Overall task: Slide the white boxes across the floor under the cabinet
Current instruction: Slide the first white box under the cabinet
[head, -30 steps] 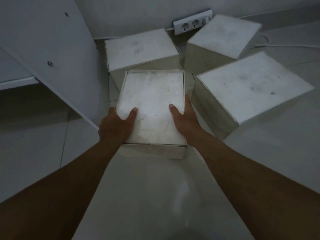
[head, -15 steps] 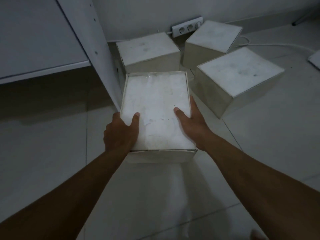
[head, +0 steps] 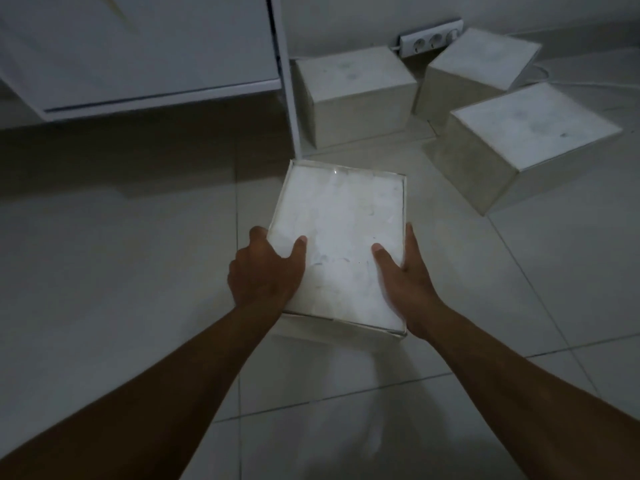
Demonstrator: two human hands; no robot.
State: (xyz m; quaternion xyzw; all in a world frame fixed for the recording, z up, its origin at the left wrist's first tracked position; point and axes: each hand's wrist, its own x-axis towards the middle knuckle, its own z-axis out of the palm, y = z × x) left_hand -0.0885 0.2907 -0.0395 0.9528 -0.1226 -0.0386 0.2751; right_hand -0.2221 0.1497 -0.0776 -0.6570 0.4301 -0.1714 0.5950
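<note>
Both hands, left hand [head: 265, 271] and right hand [head: 405, 271], clasp the near sides of the white box [head: 341, 237] on the floor [head: 121, 271], its long axis pointing ahead, with the cabinet [head: 138, 64] gap ahead-left.

Dim room. Pale tiled floor [head: 104, 271] with dark grout lines. White cabinet [head: 145, 57] beyond the left hand [head: 265, 271]; wall socket strip [head: 431, 38] at far right.

Four white boxes [head: 341, 233] on floor

Home rm: tiled floor [head: 104, 271], white cabinet [head: 145, 57], wall sockets [head: 431, 38].
</note>
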